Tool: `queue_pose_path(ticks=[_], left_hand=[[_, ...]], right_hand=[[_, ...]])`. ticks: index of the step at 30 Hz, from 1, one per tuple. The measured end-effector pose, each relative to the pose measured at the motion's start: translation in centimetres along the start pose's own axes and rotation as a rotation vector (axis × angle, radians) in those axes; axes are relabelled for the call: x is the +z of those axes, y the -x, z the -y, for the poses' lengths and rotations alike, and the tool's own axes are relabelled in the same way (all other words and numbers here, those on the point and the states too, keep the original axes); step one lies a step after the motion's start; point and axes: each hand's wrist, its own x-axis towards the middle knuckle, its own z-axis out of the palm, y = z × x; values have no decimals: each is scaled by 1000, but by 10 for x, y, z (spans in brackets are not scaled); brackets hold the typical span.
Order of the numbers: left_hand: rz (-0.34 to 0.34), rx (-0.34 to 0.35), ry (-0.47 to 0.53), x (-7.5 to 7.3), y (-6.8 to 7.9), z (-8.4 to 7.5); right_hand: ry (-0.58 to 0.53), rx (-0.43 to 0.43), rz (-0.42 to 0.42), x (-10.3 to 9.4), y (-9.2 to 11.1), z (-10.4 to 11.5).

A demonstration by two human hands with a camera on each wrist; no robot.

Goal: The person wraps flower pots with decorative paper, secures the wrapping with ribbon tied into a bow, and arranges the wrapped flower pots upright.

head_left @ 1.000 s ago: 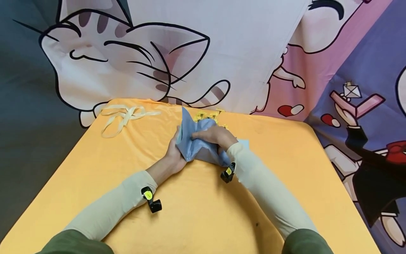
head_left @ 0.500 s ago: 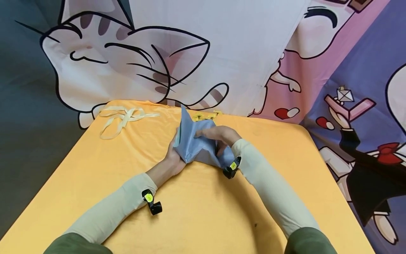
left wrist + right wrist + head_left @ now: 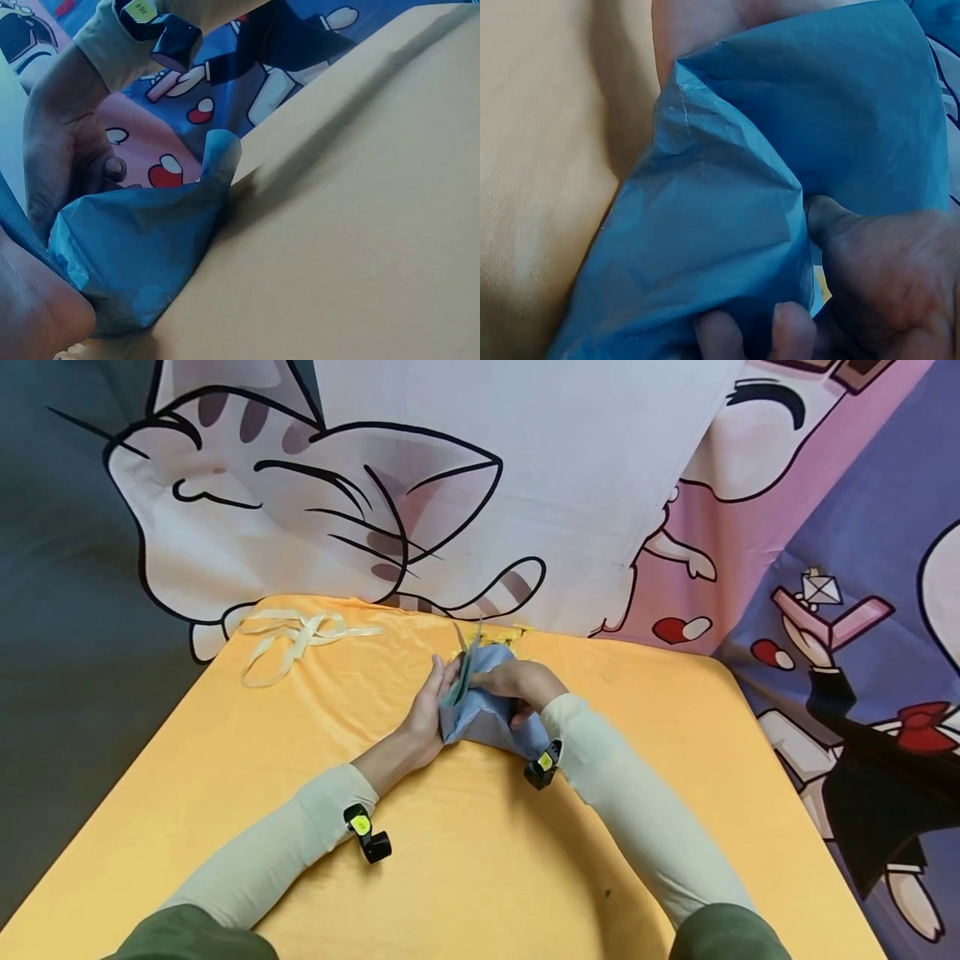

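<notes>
Creased blue wrapping paper [image 3: 480, 725] is bunched between both hands over the table, around yellow flowers [image 3: 501, 635] whose heads show behind it. My left hand [image 3: 420, 718] lies along the paper's left side, thumb up and fingers extended, pushing a flap that stands nearly edge-on. From the right, my right hand [image 3: 521, 683] grips the gathered paper. The right wrist view shows its thumb [image 3: 829, 214] on the fold and two fingertips curled against the paper's near side. The stems are hidden by the paper. In the left wrist view, a pointed paper corner [image 3: 221, 150] sticks up.
A loose cream ribbon [image 3: 300, 639] lies tangled at the table's back left. The yellow cloth [image 3: 450, 860] covers the table, with a small dark speck [image 3: 607, 892] near the front. Printed cartoon fabric [image 3: 585, 460] hangs directly behind the back edge.
The left paper flap has swung rightward from a broad upright sheet to nearly edge-on, with the left hand following it. The right hand shifted slightly and remains on the paper.
</notes>
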Motion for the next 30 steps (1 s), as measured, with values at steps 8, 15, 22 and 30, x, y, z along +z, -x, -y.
queue_pose_path(ticks=[8, 15, 22, 30], left_hand=[[16, -47, -36, 7, -2, -8], [3, -54, -90, 8, 0, -4], [23, -88, -206, 9, 3, -2], [40, -127, -417, 22, 0, -7]], right_hand=[[-74, -66, 71, -3, -2, -8], [-353, -113, 193, -8, -2, -24], [-392, -142, 201, -12, 0, -36], [-422, -254, 241, -13, -7, -53]])
